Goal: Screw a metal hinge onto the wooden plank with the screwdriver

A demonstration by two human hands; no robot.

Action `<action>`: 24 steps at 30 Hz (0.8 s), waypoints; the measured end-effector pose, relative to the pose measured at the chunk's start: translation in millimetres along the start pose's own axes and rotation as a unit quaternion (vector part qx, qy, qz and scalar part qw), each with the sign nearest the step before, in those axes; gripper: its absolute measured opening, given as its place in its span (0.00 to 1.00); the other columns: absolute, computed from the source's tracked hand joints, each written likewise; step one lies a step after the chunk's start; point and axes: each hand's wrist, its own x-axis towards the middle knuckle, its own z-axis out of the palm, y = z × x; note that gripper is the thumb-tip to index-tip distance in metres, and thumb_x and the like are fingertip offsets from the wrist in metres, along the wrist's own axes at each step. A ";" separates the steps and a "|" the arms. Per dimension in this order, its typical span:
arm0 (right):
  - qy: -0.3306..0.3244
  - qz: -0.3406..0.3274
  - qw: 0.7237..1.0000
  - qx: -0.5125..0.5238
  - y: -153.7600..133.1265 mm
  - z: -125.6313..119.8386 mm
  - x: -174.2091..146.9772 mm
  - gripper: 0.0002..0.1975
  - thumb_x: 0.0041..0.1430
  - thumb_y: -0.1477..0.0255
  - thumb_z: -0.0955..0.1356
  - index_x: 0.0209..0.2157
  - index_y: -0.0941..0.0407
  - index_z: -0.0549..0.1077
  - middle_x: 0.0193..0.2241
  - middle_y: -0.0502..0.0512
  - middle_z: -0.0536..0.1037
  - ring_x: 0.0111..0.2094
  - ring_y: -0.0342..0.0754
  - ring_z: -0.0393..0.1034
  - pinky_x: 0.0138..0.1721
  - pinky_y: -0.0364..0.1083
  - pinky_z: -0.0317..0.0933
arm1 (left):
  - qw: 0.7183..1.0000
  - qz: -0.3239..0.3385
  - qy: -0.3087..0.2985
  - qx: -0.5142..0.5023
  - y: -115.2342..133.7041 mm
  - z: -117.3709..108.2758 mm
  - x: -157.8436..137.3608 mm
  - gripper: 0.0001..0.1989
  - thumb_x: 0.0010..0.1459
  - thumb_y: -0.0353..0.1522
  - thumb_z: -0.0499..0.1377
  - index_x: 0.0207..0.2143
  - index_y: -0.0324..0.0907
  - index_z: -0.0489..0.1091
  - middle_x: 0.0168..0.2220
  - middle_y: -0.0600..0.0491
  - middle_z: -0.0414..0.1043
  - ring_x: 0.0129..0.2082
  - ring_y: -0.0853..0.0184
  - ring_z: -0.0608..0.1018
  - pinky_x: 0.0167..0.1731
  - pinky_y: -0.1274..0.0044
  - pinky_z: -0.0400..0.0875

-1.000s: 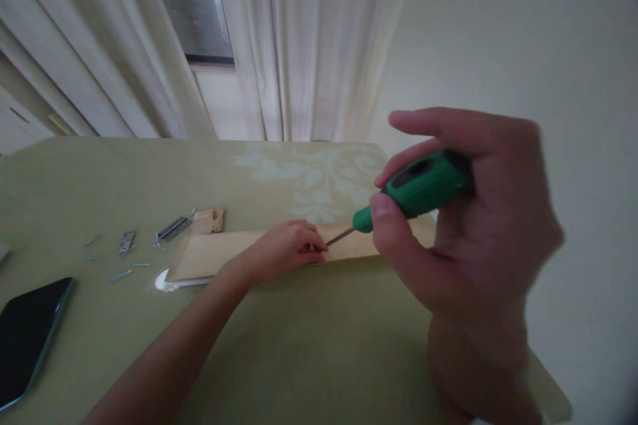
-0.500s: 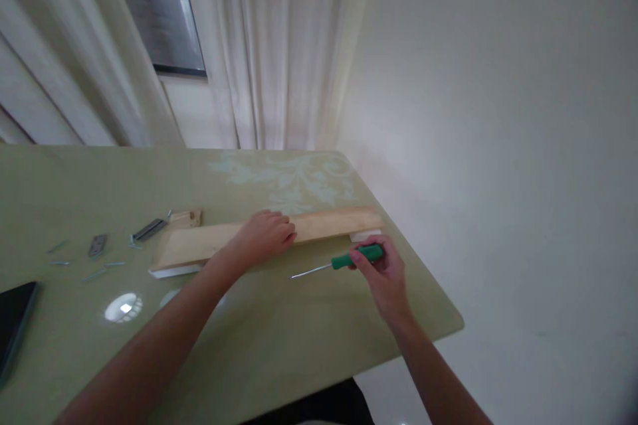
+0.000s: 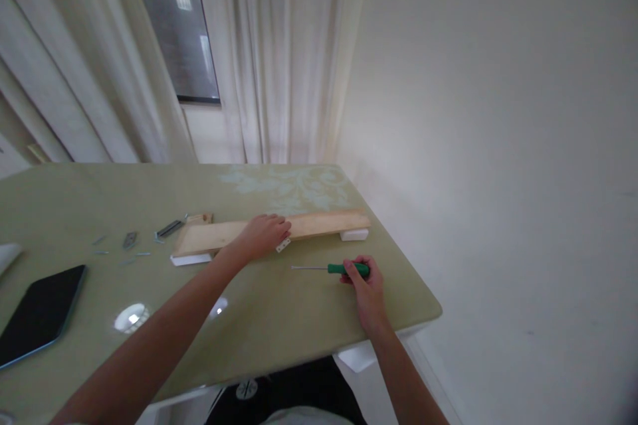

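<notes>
My left hand (image 3: 264,236) lies over the middle of a long pale wooden board (image 3: 326,220), its fingers curled round the far edge. Just below its thumb side, a small light plate with holes (image 3: 283,246), like a hinge leaf, sticks out at the board's near edge. White blocks lie under both ends of the board, one at the left (image 3: 192,259) and one at the right (image 3: 353,235). In front of the board, my right hand (image 3: 367,282) grips a screwdriver by its green handle (image 3: 335,269). The thin shaft points left above the table, touching nothing.
Left of the board lie a grey metal hinge (image 3: 169,228), a smaller hinge (image 3: 130,240) and several loose screws (image 3: 143,254). A short wooden piece (image 3: 202,218) sits behind the board's left end. A dark tablet (image 3: 42,312) rests at the table's left; a wall stands right.
My view has shifted, showing more of the table's left and front. The screwdriver is now level, pointing left. The plate with holes has come into sight under my left hand.
</notes>
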 end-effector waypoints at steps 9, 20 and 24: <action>-0.014 -0.012 1.000 -0.006 -2.2 1.4 -0.8 0.25 0.50 0.51 0.80 0.36 0.54 0.71 0.28 0.44 0.75 0.26 0.47 0.76 0.32 0.46 0.72 | 0.999 -0.044 -0.023 -0.018 -1.4 -4.0 6.3 0.21 0.75 0.38 0.51 0.38 0.41 0.81 0.42 0.42 0.83 0.44 0.57 0.83 0.42 0.71 0.72; -0.018 -0.021 0.999 -0.019 -1.3 0.0 -1.3 0.23 0.53 0.52 0.78 0.37 0.53 0.71 0.28 0.45 0.75 0.27 0.48 0.77 0.32 0.47 0.72 | 0.992 -0.119 -0.027 -0.010 17.4 -6.8 1.6 0.21 0.75 0.39 0.50 0.42 0.39 0.80 0.43 0.38 0.83 0.44 0.53 0.84 0.42 0.68 0.74; -0.024 -0.020 0.999 -0.022 -0.1 -1.0 -1.7 0.23 0.54 0.52 0.78 0.37 0.53 0.71 0.28 0.45 0.75 0.28 0.48 0.77 0.33 0.47 0.72 | 0.995 -0.090 -0.042 -0.010 16.7 -7.6 -0.2 0.15 0.73 0.31 0.52 0.45 0.39 0.79 0.44 0.38 0.82 0.46 0.55 0.84 0.45 0.68 0.74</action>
